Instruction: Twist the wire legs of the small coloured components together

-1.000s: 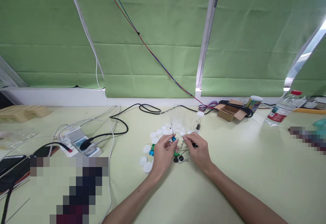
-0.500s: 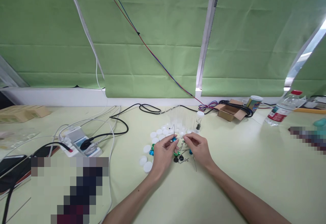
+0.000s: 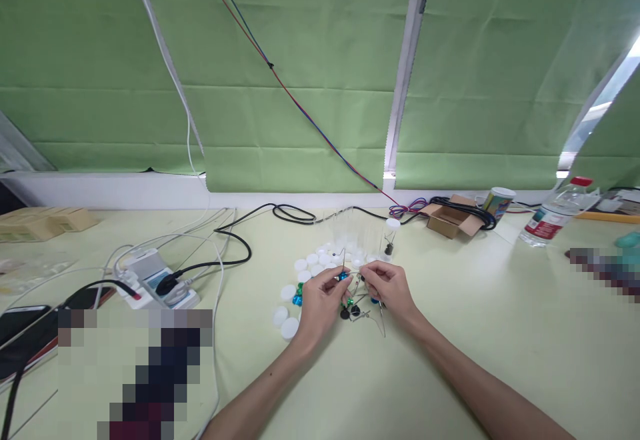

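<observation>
My left hand (image 3: 321, 300) is closed in a pinch on a small shiny blue piece (image 3: 343, 277) with a bent thin metal wire (image 3: 344, 258) rising from it. Facing it from the right, my right hand (image 3: 389, 288) pinches the end of a thin metal rod that reaches toward the blue piece. Beneath and between the hands lie black round pieces (image 3: 345, 314), green shiny pieces and several thin wires (image 3: 384, 327), partly hidden by my fingers. White round caps (image 3: 289, 328) are spread left of and behind my left hand, near another blue piece (image 3: 297, 300).
Clear tubes (image 3: 345, 230) stand behind the hands, and a capped one (image 3: 390, 243) holds a dark piece. Farther right are an open cardboard box (image 3: 453, 219), a can (image 3: 499, 203) and a water bottle (image 3: 555, 217). A power strip (image 3: 160, 283) with cables lies left.
The bent wire above my left hand has tilted slightly and sits a little lower. Both hands keep nearly the same place and grip; the whole view has shifted very slightly.
</observation>
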### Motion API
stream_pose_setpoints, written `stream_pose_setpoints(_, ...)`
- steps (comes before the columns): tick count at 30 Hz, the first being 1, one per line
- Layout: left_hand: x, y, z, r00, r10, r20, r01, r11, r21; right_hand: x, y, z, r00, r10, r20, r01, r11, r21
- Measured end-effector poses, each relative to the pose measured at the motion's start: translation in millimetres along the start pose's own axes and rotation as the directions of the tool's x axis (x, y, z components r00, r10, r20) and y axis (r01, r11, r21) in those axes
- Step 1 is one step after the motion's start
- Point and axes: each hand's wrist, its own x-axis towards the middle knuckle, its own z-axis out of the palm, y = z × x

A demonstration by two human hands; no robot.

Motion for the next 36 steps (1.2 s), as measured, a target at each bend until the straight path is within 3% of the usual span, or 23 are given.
stream_pose_setpoints(9, 2.0, -6.3, 0.5, 1.0, -0.002, 0.024, 0.002, 1.0, 0.006, 2.0, 3.4, -2.9, 0.99, 0.126, 0.057, -0.133, 0.981, 0.142)
stream_pose_setpoints(21, 2.2, -0.4, 0.8, 0.998, -0.062, 0.021, 0.063, 0.996, -0.057, 0.8, -1.3, 1.8, 0.993, 0.108, 0.042, -0.114, 0.976, 0.184)
stream_pose_setpoints(30, 4.0, 0.7, 0.5, 0.994, -0.111, -0.003, 0.109, 0.982, -0.151, -1.2, -5.2, 1.3, 0.984, 0.099, 0.145, -0.142, 0.937, 0.32)
stream_pose_setpoints(36, 3.6, 2.2, 0.5, 0.993, -0.122, 0.002, 0.121, 0.98, -0.159, -0.6, -4.3, 1.1, 0.986, 0.099, 0.132, -0.137, 0.938, 0.319)
